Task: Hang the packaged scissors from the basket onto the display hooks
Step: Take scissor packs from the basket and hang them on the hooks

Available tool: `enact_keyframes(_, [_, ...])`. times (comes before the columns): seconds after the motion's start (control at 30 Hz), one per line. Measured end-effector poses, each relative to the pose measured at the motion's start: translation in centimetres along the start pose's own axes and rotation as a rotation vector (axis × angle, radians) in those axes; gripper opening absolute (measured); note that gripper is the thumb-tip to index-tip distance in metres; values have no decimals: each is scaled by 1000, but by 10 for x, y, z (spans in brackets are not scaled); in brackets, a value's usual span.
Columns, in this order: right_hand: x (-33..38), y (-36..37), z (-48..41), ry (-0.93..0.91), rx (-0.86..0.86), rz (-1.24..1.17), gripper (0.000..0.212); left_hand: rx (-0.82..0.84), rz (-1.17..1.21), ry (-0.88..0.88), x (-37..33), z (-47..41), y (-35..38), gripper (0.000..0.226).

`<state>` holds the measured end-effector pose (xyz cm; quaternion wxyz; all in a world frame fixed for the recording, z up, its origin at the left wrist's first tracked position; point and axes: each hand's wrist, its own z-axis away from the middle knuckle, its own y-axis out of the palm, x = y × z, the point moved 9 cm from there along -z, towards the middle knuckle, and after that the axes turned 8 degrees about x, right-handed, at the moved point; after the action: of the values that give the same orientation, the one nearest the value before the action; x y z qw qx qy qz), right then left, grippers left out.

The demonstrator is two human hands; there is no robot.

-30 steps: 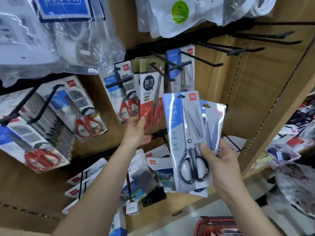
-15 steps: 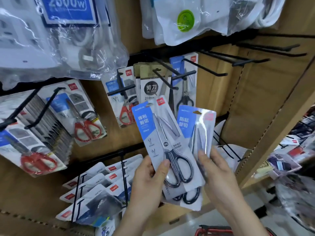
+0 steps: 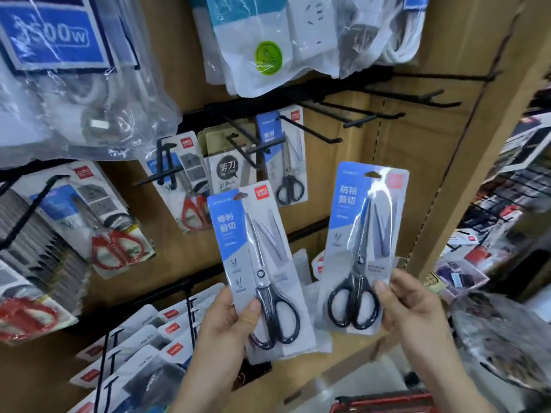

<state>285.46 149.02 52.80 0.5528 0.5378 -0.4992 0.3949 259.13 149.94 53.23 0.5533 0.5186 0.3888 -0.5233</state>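
Observation:
My left hand (image 3: 226, 326) grips the lower part of a blue-and-white packaged scissors (image 3: 259, 263) with black handles. My right hand (image 3: 411, 308) pinches the lower right edge of a second packaged scissors (image 3: 363, 242), also black-handled. Both packs stand upright, side by side and apart, in front of the wooden display wall. Above them black display hooks (image 3: 310, 129) jut out; one carries a matching black-handled pack (image 3: 286, 162). The red basket (image 3: 384, 403) shows only its rim at the bottom edge.
Red-handled scissors packs (image 3: 110, 222) hang left on hooks. Bare hooks (image 3: 384, 114) stick out at upper right. Bagged power strips (image 3: 268, 43) hang overhead. More packs (image 3: 143, 347) fill the lower row. A wooden upright (image 3: 465, 162) bounds the bay on the right.
The two packs, earlier stacked together, are now separated: my left hand carries one to the left, my right hand keeps the other on the right. The view has moved closer to the wall.

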Motion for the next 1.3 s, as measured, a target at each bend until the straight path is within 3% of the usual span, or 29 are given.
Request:
enact_keyframes(0.03, [8,-3,-2,-24,-8,4,13,22,-15,-9,2,2,1,31])
enact_keyframes(0.1, [15,-6,-7,-31,-1,42,22,62,-24,-7,3,6,4,32])
enact_keyframes(0.23, [29,1,-15,-67,31,61,25,95,-19,27,1,12,11,44])
enact_keyframes(0.47, [47,8,-23,-125,56,65,30,130,-30,61,2,13,10,46])
enact_keyframes(0.67, [58,5,-32,-160,11,48,24,130,20,66,-2,16,7,42])
enact_keyframes(0.93, [64,13,-40,-194,-97,15,26,-2,13,127,-9,24,-13,30])
enact_keyframes(1.03, [69,13,-46,-225,-162,128,18,56,31,105,-9,19,-3,48])
enact_keyframes(1.13, [64,20,-54,-207,-168,139,14,117,22,65,-6,7,20,44])
enact_keyframes(1.23, [58,24,-53,-145,-88,146,14,149,14,28,-4,-7,37,37])
enact_keyframes(1.3, [43,33,-47,-8,120,96,27,148,48,11,-5,-15,40,37])
